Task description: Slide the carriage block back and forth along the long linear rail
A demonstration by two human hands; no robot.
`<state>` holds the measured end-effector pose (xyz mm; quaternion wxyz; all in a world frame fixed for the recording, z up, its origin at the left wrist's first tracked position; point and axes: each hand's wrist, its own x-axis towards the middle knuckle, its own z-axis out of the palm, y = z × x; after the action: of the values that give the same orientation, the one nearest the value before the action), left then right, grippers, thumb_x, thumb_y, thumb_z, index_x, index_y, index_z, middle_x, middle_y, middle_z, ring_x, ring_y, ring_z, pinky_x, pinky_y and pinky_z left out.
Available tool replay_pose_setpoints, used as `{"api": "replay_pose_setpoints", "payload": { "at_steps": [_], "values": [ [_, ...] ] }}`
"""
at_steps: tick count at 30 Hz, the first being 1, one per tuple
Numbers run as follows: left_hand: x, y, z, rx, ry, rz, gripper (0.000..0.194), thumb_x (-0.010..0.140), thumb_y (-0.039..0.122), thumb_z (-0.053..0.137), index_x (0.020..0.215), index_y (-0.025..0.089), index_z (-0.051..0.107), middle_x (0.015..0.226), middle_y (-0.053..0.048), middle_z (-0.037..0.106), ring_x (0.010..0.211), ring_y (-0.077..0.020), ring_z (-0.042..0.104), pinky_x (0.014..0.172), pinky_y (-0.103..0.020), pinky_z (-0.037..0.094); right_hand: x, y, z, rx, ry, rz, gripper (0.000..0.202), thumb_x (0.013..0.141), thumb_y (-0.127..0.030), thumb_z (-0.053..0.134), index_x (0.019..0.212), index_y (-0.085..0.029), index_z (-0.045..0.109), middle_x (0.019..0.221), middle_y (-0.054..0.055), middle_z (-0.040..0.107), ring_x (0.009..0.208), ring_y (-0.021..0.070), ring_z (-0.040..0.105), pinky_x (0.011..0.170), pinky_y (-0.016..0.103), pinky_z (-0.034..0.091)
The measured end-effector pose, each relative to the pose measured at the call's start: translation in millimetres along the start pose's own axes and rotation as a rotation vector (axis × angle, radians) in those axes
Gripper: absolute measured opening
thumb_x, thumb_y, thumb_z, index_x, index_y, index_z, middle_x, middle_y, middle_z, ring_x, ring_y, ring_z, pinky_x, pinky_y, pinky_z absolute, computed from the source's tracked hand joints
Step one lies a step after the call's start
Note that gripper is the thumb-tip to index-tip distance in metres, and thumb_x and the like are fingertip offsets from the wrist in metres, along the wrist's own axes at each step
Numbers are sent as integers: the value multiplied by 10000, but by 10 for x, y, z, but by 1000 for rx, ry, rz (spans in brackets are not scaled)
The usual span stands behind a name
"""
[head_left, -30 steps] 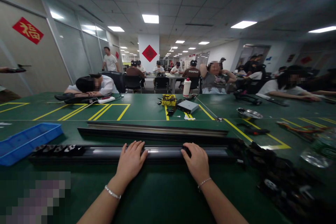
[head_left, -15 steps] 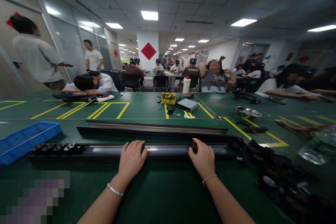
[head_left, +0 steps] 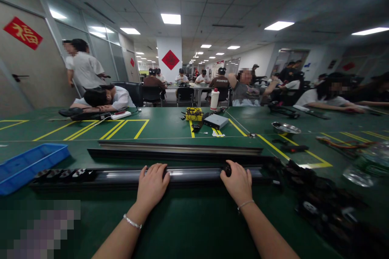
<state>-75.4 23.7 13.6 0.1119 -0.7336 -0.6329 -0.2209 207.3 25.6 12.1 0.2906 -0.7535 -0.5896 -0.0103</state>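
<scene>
A long black rail (head_left: pixel 194 175) with a shiny channel along its middle lies across the green table in front of me. My left hand (head_left: pixel 152 184) is closed over its middle, thumb on the near side and fingers over the far edge. Farther right, my right hand (head_left: pixel 238 182) pinches a small dark part (head_left: pixel 227 168) at the channel; its shape is mostly hidden by my fingers. Several small black pieces with metallic faces (head_left: pixel 65 174) sit in a row at the rail's left end. A second black rail (head_left: pixel 176 151) rests just behind the first.
At the left stands a blue tray (head_left: pixel 33 162). A heap of black parts (head_left: pixel 322 198) spreads on the right, near a plastic bottle (head_left: pixel 364 166) and a metal bowl (head_left: pixel 285 128). Farther back are a grey box (head_left: pixel 215 121) and a white bottle (head_left: pixel 214 100). People sit around the table.
My right hand has shifted slightly right along the rail with the small dark part. The left hand stays in place. A standing person at the far left has walked farther right.
</scene>
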Motion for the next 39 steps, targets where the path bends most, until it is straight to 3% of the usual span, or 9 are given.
{"api": "replay_pose_setpoints", "payload": {
  "at_steps": [22,32,39],
  "values": [
    [0,-8,-4,-11,-14,0,372,895,332,355,1141,197,600,1179,-96,640,1111,-243,559,1032,-498,289,105,282,-101,-21,46,51,448,744,-312,419,1137,-182,589,1188,100,612,1191,258,473,1071,523,171],
    [-1,-51,43,-2,-17,8,370,883,343,372,1146,217,600,1178,-86,644,1121,-235,553,1040,-481,275,180,583,-175,-35,165,120,426,722,-346,442,1089,-213,612,1119,95,635,1139,281,489,1003,519,260],
    [6,-78,48,34,-29,27,399,882,356,345,1159,213,592,1173,-90,645,1100,-237,566,1025,-479,287,175,624,-195,19,158,126,399,726,-340,455,1066,-221,627,1162,79,623,1172,284,463,1035,552,206]
  ]
}}
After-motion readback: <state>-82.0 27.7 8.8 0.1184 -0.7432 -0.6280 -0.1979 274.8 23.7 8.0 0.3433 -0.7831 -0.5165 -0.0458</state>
